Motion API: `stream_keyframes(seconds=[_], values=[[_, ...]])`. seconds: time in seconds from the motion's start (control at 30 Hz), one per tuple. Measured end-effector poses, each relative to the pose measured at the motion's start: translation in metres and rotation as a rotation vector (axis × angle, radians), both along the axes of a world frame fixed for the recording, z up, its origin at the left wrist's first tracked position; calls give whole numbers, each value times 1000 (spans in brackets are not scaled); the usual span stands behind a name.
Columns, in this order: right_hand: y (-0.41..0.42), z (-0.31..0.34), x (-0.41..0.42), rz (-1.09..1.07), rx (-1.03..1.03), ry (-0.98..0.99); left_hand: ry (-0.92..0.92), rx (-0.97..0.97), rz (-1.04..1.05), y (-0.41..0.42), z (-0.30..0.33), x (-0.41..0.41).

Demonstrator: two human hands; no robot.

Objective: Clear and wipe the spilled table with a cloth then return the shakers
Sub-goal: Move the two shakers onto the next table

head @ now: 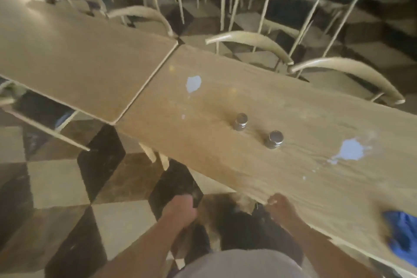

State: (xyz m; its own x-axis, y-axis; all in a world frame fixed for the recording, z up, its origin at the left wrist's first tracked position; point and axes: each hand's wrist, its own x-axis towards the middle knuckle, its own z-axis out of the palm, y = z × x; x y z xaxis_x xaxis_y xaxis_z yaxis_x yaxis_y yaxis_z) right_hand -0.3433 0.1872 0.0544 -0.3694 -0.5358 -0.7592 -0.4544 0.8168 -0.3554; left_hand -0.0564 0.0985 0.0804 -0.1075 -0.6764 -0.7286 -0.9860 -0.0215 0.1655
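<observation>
Two small dark shakers with metal lids, one [240,121] to the left of the other [274,139], stand upright in the middle of a long wooden table [225,153]. A pale spill [193,83] lies at the table's far left part, and a larger pale spill [350,151] lies to the right of the shakers. A blue cloth [402,235] rests on the table at the right edge of view. My left hand [180,209] is a closed fist below the table's near edge. My right hand [281,206] touches that near edge, fingers curled.
A second wooden table [74,58] adjoins at the left. Chairs with curved wooden backs [248,43] line the far side, and more chairs and another table stand beyond. The floor has dark and light checkered tiles [67,187].
</observation>
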Motion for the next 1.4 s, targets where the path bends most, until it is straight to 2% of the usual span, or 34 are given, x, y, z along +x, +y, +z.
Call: stream_keyframes(seconds=[0.1,0.3,0.47,0.67,0.87,1.03,1.2,1.4], values=[[-38,1,-13,-285,-95,60,58,-88,-94,-61,-3,-49],[-112,6,-50,-493,-263,179,171,-295,24,-154,-2,-153],[-152,5,-63,-502,-285,236,194,-319,20,-193,-7,-211],[-170,-6,-72,-430,-236,206,123,-259,-130,-220,-18,-241],[-167,-18,-81,-325,-200,153,179,-265,-157,-228,-29,-234],[-154,-20,-88,-242,-198,186,217,-289,-121,-221,-38,-201],[-141,-16,-83,-96,-145,338,254,-244,-51,-203,-36,-154],[-138,-10,-32,-227,-138,351,280,-225,45,-175,-33,-70]])
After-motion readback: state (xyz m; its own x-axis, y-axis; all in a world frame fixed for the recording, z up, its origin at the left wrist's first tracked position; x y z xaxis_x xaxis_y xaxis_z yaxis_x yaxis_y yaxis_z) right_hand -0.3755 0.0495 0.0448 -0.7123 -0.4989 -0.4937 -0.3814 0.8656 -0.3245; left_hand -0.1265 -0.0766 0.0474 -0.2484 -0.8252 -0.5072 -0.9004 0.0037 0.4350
